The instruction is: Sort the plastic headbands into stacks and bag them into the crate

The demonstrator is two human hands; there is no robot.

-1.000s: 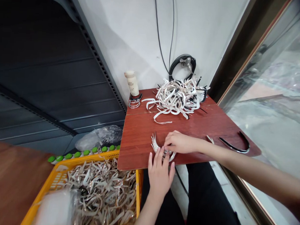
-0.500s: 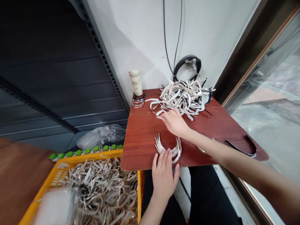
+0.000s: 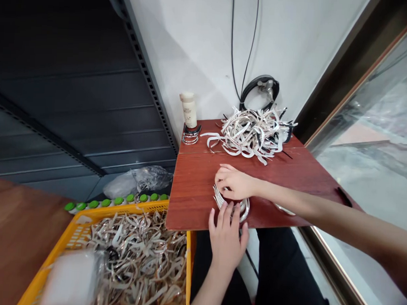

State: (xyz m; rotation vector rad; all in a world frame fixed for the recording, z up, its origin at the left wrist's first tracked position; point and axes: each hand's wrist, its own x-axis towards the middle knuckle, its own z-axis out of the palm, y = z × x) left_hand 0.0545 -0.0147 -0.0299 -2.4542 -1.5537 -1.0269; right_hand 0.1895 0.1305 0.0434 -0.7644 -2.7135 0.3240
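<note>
Your left hand point(image 3: 227, 239), fingers spread, rests on the nested curved strips point(image 3: 245, 212) by the front edge of the tabletop point(image 3: 192, 183). Your right hand point(image 3: 236, 183) curls over them, its grip hidden; a tangled heap point(image 3: 253, 132) lies near the back edge.

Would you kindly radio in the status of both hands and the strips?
Left hand spread over near stack of strips. Right hand at stack's far side, grip hidden. Loose pile farther back on table; hands partly block the view.
</note>
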